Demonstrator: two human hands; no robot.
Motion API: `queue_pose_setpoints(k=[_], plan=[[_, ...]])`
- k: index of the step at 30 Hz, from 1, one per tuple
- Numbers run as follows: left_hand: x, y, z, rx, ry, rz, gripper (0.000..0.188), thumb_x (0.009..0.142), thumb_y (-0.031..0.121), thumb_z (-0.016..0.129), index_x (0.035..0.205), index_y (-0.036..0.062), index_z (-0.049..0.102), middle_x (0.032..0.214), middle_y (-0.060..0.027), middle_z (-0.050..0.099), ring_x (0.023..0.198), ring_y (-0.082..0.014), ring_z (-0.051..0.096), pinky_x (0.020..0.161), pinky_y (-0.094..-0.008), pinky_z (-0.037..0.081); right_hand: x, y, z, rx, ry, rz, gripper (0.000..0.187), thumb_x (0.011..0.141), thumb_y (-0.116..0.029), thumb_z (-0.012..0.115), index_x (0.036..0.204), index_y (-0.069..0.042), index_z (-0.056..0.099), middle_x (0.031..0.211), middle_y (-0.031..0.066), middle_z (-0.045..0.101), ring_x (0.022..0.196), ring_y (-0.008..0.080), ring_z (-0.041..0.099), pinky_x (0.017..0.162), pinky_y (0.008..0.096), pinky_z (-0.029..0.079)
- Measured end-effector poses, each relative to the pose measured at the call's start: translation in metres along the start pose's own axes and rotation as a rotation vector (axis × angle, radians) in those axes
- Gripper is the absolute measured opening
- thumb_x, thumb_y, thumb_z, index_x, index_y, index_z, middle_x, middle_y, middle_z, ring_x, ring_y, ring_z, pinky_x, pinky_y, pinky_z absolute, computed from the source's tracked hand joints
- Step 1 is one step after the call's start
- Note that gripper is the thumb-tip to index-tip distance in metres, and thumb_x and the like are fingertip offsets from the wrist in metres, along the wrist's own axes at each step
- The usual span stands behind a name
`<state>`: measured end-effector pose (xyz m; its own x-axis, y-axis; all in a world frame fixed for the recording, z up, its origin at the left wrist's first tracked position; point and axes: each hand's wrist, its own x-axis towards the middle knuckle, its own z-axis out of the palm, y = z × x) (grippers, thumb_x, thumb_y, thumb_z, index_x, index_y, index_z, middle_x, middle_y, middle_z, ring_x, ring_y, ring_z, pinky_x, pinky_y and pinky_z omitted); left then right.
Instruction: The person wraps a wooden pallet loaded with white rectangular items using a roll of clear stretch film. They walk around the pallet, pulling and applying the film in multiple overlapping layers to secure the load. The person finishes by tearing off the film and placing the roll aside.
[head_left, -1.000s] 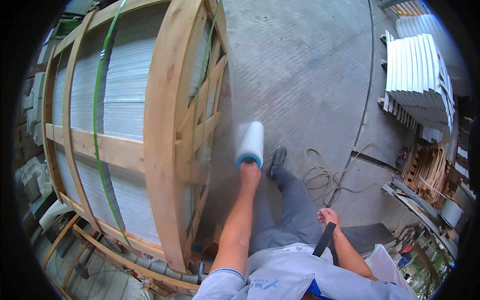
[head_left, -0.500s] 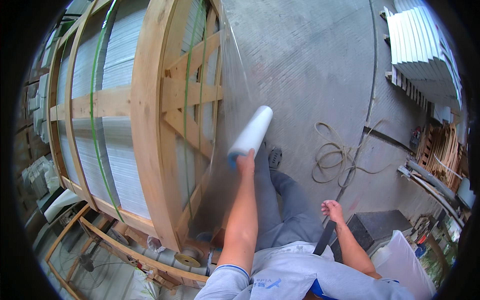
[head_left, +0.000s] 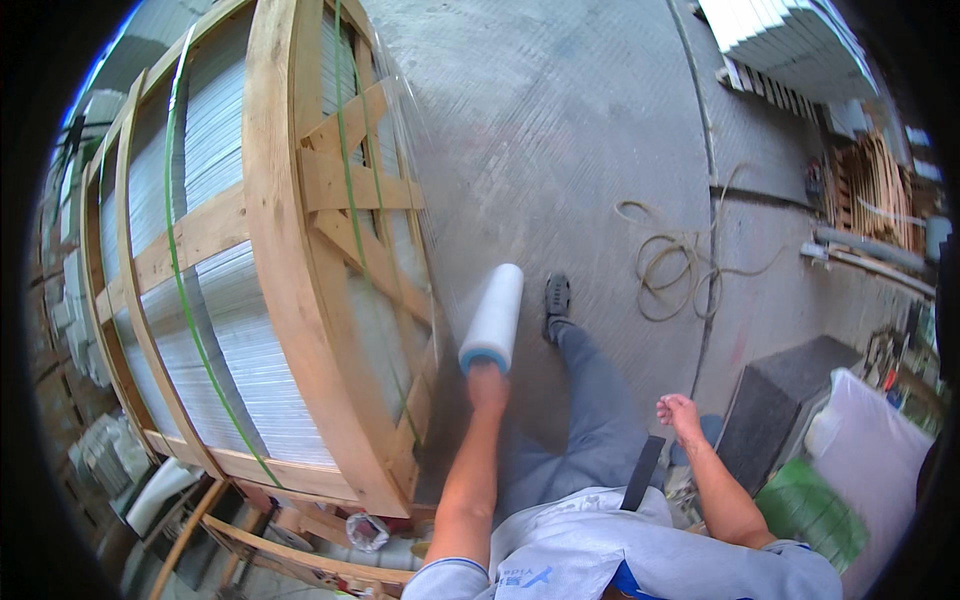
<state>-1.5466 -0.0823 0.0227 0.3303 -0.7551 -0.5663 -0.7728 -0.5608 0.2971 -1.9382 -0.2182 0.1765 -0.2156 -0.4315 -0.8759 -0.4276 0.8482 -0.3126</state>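
My left hand [head_left: 487, 384] is closed on the near end of a white roll of stretch film [head_left: 496, 312], at its blue-rimmed core. The roll points away from me, and the fingers inside the core are hidden. Thin clear film [head_left: 418, 150] runs along the right side of a wooden crate [head_left: 280, 230]. Flat grey-white sheets are stacked inside the crate, with green straps round it. Out to the right, my right hand [head_left: 679, 414] is curled closed with nothing visible in it.
A loose hose [head_left: 672, 275] lies coiled on the concrete floor [head_left: 540, 130]. Near my right arm stand a dark block [head_left: 785, 405] and a pale covered bundle [head_left: 870, 440]. White panels [head_left: 795, 45] are stacked far right. Wooden rails [head_left: 300, 560] lie low at the left.
I have stepped forward along the crate, and one shoe now shows ahead. The roll has swung to point more straight ahead and sits lower in view. My right hand stays curled.
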Motion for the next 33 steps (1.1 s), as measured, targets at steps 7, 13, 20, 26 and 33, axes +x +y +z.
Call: queue_pose_setpoints(k=[7,13,20,26,33], plan=[[-0.022,-0.029,0.002,-0.723,0.012,-0.818,0.073,0.074,0.054,0.069,0.102,-0.0127,0.062,0.103,-0.0303,0.064,0.102,-0.0390,0.062,0.089,-0.0430,0.047,-0.077,0.098,0.119,0.097,0.004,0.036,0.020,0.093,-0.017,0.054,0.103,-0.001,0.063,0.090,0.0072,0.067,0.069,0.0114,0.060,0.059,0.0253,0.049],[-0.057,-0.056,0.026,-0.639,-0.063,-0.606,0.066,0.074,0.053,0.070,0.100,-0.0083,0.066,0.104,-0.0246,0.066,0.101,-0.0371,0.062,0.088,-0.0423,0.047,-0.136,0.178,0.172,0.211,-0.004,0.086,0.021,0.093,-0.017,0.055,0.102,-0.001,0.064,0.090,0.0067,0.068,0.071,0.0107,0.061,0.060,0.0245,0.049],[-0.087,-0.054,0.047,-0.277,-0.002,-0.358,0.057,0.075,0.051,0.068,0.089,-0.0041,0.069,0.094,-0.0242,0.067,0.090,-0.0373,0.064,0.085,-0.0445,0.048,-0.180,0.255,0.204,0.436,0.075,0.147,0.022,0.094,-0.019,0.054,0.103,-0.001,0.063,0.090,0.0068,0.066,0.071,0.0120,0.061,0.060,0.0248,0.049],[-0.137,-0.122,0.048,0.146,0.063,0.140,0.045,0.077,0.045,0.067,0.074,-0.0003,0.069,0.074,-0.0197,0.067,0.076,-0.0349,0.064,0.089,-0.0431,0.046,-0.205,0.335,0.244,0.582,0.116,0.149,0.021,0.094,-0.020,0.054,0.101,-0.002,0.063,0.089,0.0059,0.066,0.071,0.0123,0.061,0.060,0.0252,0.049],[-0.149,-0.163,0.056,0.416,0.001,0.497,0.034,0.079,0.037,0.065,0.074,0.0035,0.066,0.074,-0.0146,0.067,0.078,-0.0314,0.065,0.090,-0.0432,0.044,-0.248,0.427,0.295,0.725,0.169,0.261,0.020,0.094,-0.021,0.053,0.102,-0.005,0.062,0.088,0.0046,0.066,0.071,0.0117,0.061,0.062,0.0257,0.049]])
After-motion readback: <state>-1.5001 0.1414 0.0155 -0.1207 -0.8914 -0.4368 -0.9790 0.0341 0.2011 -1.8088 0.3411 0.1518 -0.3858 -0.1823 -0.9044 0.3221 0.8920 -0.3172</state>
